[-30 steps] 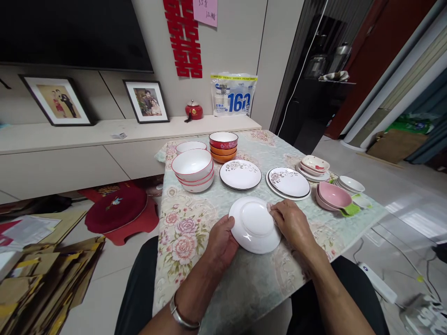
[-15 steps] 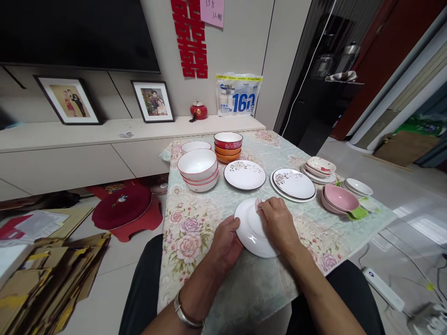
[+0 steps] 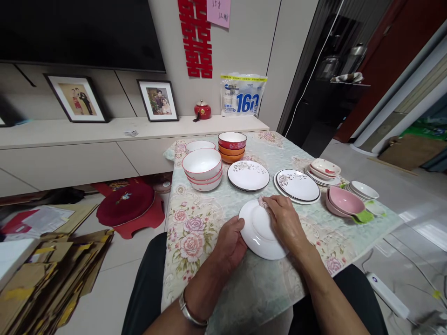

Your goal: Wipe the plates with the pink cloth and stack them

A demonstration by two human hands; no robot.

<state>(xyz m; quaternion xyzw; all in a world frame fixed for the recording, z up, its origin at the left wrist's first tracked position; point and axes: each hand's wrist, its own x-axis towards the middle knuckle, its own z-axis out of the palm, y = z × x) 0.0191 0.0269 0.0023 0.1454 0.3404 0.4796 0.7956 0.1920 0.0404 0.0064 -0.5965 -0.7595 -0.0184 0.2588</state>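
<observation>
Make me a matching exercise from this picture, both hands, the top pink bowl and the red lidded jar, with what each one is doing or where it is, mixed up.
Column one
1. Left hand
2. Right hand
3. Top pink bowl
4. Red lidded jar

Column two
A. On the pale cabinet by the wall
B. Holding a small pale wad against the white plate
C. Toward the right side of the table, resting in another bowl
D. Gripping the rim of the white plate, with no wad

Right pairs: 1-D, 2-B, 3-C, 4-A.
</observation>
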